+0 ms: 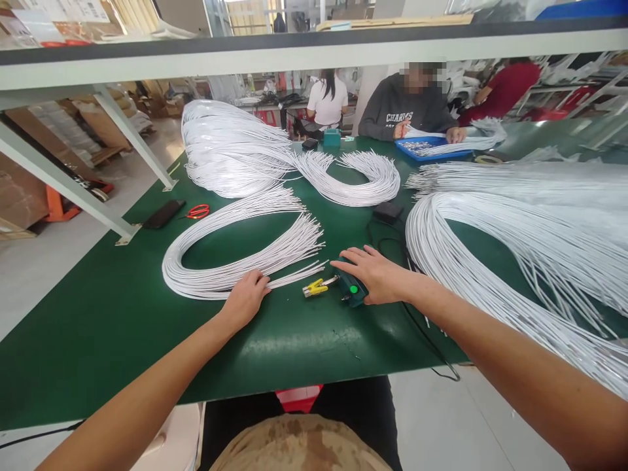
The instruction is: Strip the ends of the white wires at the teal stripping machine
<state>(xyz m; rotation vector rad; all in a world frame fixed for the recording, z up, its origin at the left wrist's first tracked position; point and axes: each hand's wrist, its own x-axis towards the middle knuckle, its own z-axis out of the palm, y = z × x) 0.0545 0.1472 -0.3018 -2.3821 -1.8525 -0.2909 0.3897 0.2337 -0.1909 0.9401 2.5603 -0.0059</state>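
My left hand is closed, with curled fingers, on a few white cables at the near edge of a U-shaped bundle of white cables. The loose ends of those few cables point right, apart from the rest. My right hand grips a small dark green box-shaped electric tool from its right side, fingers over the top. The tool has a bright green button and a metal shaft with a yellow tip piece pointing left toward the cable ends. My right palm hides part of its body.
More white cable bundles lie at the back, in the middle and on the right. Red-handled scissors and a dark pouch lie left. A black cord hangs over the front edge. A co-worker sits opposite, by a blue tray.
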